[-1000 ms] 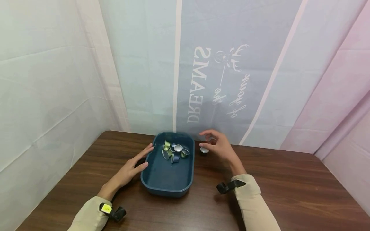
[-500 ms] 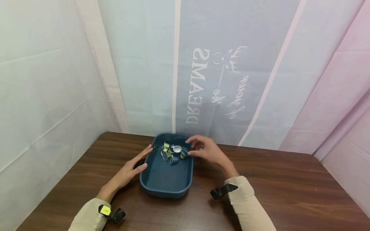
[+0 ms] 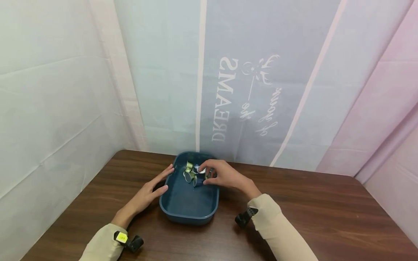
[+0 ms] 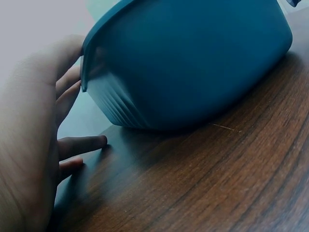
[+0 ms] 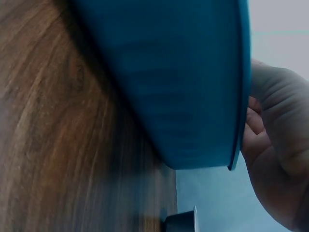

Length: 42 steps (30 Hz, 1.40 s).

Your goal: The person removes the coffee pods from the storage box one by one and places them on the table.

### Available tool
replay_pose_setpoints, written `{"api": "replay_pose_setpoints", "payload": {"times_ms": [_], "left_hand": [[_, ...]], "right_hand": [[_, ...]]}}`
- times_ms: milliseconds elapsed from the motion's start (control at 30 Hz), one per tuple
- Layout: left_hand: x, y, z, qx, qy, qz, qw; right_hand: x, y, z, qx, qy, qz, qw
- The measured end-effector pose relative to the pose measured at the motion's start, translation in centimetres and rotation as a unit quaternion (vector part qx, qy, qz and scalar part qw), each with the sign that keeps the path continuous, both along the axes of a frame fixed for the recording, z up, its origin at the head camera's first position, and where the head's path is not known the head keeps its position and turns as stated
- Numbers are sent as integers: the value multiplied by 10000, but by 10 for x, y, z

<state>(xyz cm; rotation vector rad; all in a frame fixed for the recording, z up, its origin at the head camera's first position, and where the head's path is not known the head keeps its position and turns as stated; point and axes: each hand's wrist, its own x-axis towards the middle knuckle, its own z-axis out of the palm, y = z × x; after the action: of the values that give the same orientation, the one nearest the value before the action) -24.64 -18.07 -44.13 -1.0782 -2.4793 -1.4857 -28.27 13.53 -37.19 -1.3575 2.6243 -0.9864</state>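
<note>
Capsules [image 3: 195, 173] heaped at tub [image 3: 189, 203] far end | right hand [image 3: 222, 176] pinches one over rim | left hand [image 3: 148, 194] flat-fingered, bracing tub's left wall

The bin's [image 3: 189, 203] near half, toward 6 o'clock, is left open. Its far end at 12 o'clock is crowded by capsules [image 3: 191, 173] and the right hand [image 3: 222, 176]. The 9 o'clock wall is blocked by the left hand [image 3: 147, 194]; bare table [image 3: 326, 210] is offered at 3 o'clock.
</note>
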Motion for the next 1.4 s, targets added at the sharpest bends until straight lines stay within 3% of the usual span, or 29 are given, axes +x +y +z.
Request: {"api": "replay_pose_setpoints", "payload": {"times_ms": [167,667,1033,1300,1400], "left_hand": [[0,0,-1,0,46,-32,10000],[1,-1,-1,29,52,24,10000],[18,7,27,127,-19,-61,9999],[2,0,1,62,163,-58,9998],[-1,-1,-3,83,137,-95,9998]], "right_hand": [[0,-9,0,288,165,97,9994],[-11,-27,6,1225,49,238,9922],[-14,-35,7,1628,69,252,9863],[-15,-37,7,1817,-82,398,9825],[-15,-38,7,1912,-171,397,9806]]}}
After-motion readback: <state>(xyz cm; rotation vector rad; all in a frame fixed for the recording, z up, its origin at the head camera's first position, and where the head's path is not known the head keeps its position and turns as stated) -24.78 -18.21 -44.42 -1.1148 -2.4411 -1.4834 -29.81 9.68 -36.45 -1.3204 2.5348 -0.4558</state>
